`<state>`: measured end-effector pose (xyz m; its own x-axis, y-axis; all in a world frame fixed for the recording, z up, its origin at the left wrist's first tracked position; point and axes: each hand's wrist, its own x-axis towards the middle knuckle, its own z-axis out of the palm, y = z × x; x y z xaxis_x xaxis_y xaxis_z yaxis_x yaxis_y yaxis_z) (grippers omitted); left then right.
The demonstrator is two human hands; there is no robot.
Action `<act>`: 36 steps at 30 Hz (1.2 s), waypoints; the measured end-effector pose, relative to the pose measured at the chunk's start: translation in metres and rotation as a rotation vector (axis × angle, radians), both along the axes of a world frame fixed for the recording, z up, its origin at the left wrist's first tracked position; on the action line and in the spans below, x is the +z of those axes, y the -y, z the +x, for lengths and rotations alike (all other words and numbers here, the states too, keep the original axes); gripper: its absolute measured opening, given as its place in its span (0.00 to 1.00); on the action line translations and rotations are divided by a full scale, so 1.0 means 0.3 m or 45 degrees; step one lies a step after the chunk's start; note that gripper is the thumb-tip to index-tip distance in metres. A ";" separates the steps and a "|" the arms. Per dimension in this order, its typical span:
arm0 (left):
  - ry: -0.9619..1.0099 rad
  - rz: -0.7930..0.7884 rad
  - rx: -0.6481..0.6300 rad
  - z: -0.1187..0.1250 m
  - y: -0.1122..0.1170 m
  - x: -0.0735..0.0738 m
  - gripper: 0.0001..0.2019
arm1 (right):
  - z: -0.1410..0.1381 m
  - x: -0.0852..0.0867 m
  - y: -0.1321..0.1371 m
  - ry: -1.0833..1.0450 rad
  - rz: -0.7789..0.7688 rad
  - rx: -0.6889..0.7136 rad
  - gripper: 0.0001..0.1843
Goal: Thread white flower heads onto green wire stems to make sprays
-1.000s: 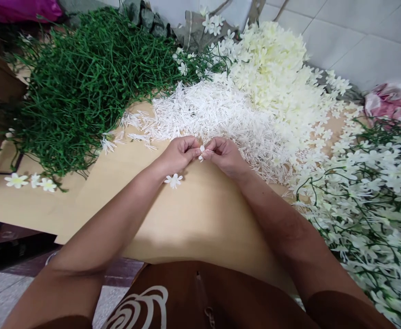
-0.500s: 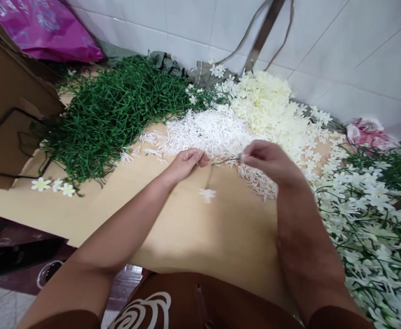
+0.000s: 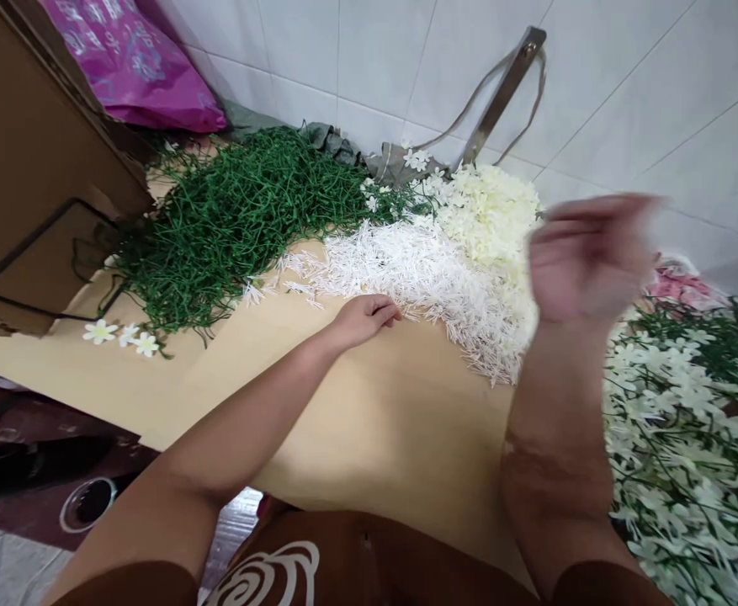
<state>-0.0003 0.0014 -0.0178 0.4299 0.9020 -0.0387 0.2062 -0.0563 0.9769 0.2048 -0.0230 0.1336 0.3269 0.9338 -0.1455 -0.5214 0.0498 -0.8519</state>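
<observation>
My left hand (image 3: 365,321) rests low over the board with its fingers curled together. No stem or flower sticks out of it, and whatever it may hold is hidden. Just beyond its fingertips spreads a heap of thin white stamen-like pieces (image 3: 406,261). My right hand (image 3: 586,257) is raised on the right, its fingers smeared by motion. Behind and to the left of it lies a pile of cream flower heads (image 3: 488,210). Below, at the right, are many white artificial flowers on green stems (image 3: 690,421).
A mound of green plastic stems (image 3: 248,219) sits at the back left beside a cardboard box (image 3: 40,194). Several loose flowers (image 3: 100,332) lie near the box. A purple bag (image 3: 147,67) and a metal strip (image 3: 504,93) are against the tiled wall (image 3: 627,76).
My right hand has swung up and to the right, away from my left hand. The stem and white flower between the hands no longer show. The view has shifted slightly.
</observation>
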 end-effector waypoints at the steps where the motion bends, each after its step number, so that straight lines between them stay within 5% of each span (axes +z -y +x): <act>1: -0.018 0.017 -0.006 0.000 -0.001 -0.004 0.14 | -0.075 -0.034 -0.048 0.128 0.129 0.104 0.11; 2: -0.032 0.041 -0.015 0.000 -0.003 -0.009 0.15 | -0.153 -0.072 -0.097 0.245 0.181 0.235 0.11; 5: -0.067 0.112 -0.031 -0.001 -0.008 -0.024 0.14 | -0.382 -0.191 -0.244 1.210 0.397 0.741 0.05; 8: -0.068 0.118 0.011 -0.006 -0.011 -0.035 0.07 | -0.544 -0.282 -0.362 2.024 0.450 0.772 0.08; 11: 0.004 0.104 0.122 -0.012 -0.010 -0.039 0.05 | -0.615 -0.329 -0.433 2.398 0.309 0.781 0.14; 16: 0.038 0.070 0.152 -0.014 -0.012 -0.041 0.03 | -0.613 -0.346 -0.459 2.487 0.351 0.837 0.13; 19: 0.112 0.034 0.052 -0.011 -0.016 -0.033 0.04 | -0.569 -0.337 -0.440 2.374 0.429 0.712 0.11; 27: 0.709 -0.169 0.302 -0.028 -0.021 0.037 0.20 | -0.288 -0.277 -0.230 2.074 0.374 0.324 0.06; 30: 0.800 -0.157 0.395 -0.030 -0.024 0.043 0.24 | -0.209 -0.298 -0.107 2.073 0.359 0.403 0.05; 36: 0.784 -0.231 0.398 -0.017 -0.013 0.052 0.16 | -0.133 -0.355 0.061 2.164 0.275 0.672 0.04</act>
